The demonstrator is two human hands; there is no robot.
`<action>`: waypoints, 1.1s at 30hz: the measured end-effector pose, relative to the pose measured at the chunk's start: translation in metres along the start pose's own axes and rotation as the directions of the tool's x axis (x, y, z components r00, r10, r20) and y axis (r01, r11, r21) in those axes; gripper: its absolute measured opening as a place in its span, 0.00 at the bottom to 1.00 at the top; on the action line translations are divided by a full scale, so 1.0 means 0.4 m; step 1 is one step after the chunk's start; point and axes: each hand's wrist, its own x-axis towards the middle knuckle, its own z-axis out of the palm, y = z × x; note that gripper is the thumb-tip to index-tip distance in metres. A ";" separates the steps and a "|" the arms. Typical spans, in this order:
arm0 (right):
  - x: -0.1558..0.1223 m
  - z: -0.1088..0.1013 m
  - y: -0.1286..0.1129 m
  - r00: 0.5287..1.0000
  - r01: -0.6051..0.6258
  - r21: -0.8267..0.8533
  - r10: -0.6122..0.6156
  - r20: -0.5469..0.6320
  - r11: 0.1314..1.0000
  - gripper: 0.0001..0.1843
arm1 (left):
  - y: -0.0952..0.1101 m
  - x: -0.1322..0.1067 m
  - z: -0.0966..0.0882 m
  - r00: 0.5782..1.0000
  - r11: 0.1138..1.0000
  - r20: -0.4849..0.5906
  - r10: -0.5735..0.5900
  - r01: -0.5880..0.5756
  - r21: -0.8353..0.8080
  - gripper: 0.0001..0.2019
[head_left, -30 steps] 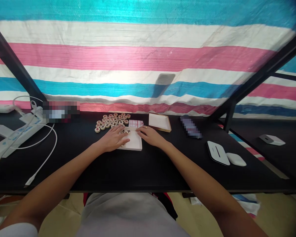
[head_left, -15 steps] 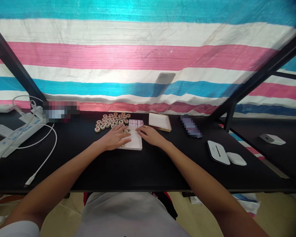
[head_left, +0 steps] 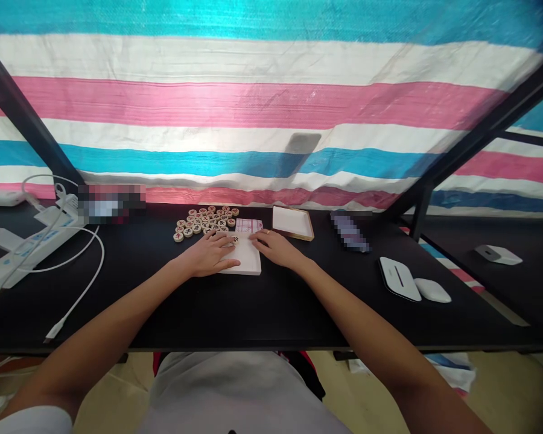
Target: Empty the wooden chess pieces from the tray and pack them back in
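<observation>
A shallow white box (head_left: 248, 263) lies on the black desk, its open side up. Over its left part rests my left hand (head_left: 208, 254), fingers stretched out and thumb apart. One round xiangqi piece (head_left: 236, 240) shows in the box by my left fingertips; whatever lies under that hand is hidden. My right hand (head_left: 275, 247) touches the box's right far corner, its fingers extended and thumb apart. Several more xiangqi pieces (head_left: 197, 229) with red or black characters lie grouped just beyond my left hand. Behind the box is a folded sheet with pink lines (head_left: 248, 225).
A box lid (head_left: 293, 222) lies inside up at the back. To the right are a blurred-out object (head_left: 350, 232), a white flat device (head_left: 400, 279) and a white mouse (head_left: 433, 290). A power strip (head_left: 31, 247) with white cables (head_left: 79, 301) occupies the left. Striped sheeting (head_left: 253, 102) hangs behind.
My left fingers have shifted slightly left over the box. Pieces that showed beside the fingers and near the thumb are out of sight now. My right hand stays put.
</observation>
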 end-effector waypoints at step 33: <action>0.001 0.002 0.002 0.999 -0.032 0.000 0.032 0.020 0.999 0.16 | -0.011 0.013 0.011 0.994 0.998 -0.108 0.011 -0.004 0.071 0.30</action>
